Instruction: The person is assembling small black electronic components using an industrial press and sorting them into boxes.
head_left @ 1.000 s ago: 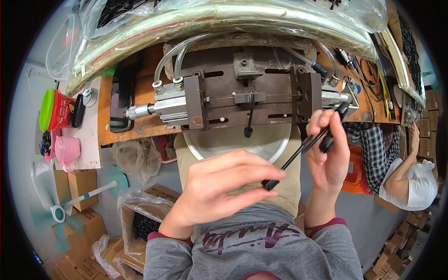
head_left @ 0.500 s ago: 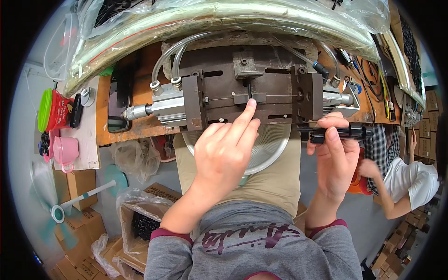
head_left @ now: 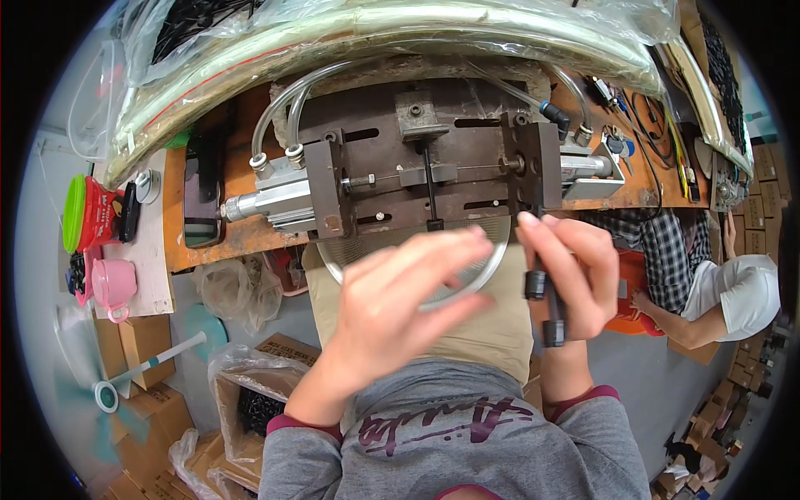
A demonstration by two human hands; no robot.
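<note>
My left hand [head_left: 400, 292], smeared by motion, hovers over the white mesh basket [head_left: 497, 260] on my lap, fingers stretched out and thumb apart, holding nothing. Above it, a brown metal fixture [head_left: 454, 200] with an air cylinder at each end sits at the bench edge. A thin black rod [head_left: 431, 179] lies upright in the picture through its small centre block [head_left: 412, 176], its lower end past the fixture's front edge. To the right, my right hand [head_left: 583, 271] is closed around black rods [head_left: 554, 312] with thick ribbed ends. Their exact number is partly hidden by the fingers.
Clear hoses [head_left: 275, 112] arch behind the fixture. A long plastic-wrapped bundle [head_left: 375, 33] lies across the back. At left are a phone [head_left: 202, 196] and a pink cup [head_left: 114, 282]. Cables [head_left: 654, 125] lie on the right; a person in white [head_left: 737, 296] sits beyond.
My left hand has drawn back from the centre block toward me. My right hand has swung its rods from level to upright. Plungers now extend farther inward, and the centre rod reaches nearer me.
</note>
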